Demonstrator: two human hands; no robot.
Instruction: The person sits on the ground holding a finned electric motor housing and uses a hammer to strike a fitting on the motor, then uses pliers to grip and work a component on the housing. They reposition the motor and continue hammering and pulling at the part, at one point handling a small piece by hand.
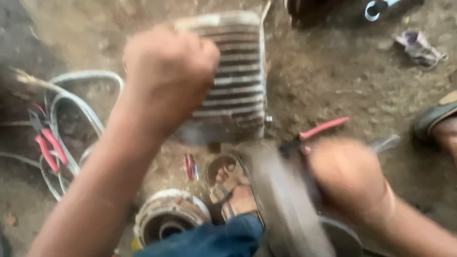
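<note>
Two hands are showing in our view, both blurred. We are seeing the left hand (169, 71) curled into a fist and pressing against the left side of a ribbed metal casing (238, 71) that is lying on the dirt ground (342, 81); whether the fingers are wrapping around an edge of it, we cannot tell. The right hand (350, 183) is closing around a grey tool (281, 195) whose broad, smeared shape is running from just below the casing down toward the bottom edge; what kind of tool it is, we cannot tell. Red-handled pliers (321, 129) are lying just above that hand, near the casing's lower right corner.

A sandalled foot (233, 188) is resting on the ground below the casing, beside a round metal housing (166, 221). More red-handled pliers (47, 145) are lying at the left among loops of pale cable (76, 102). A small red and blue tool (190, 166) is lying between the casing and the round housing. Another sandal (435, 116) is showing at the right edge, well apart, and a crumpled rag (419, 47) is lying at the upper right.
</note>
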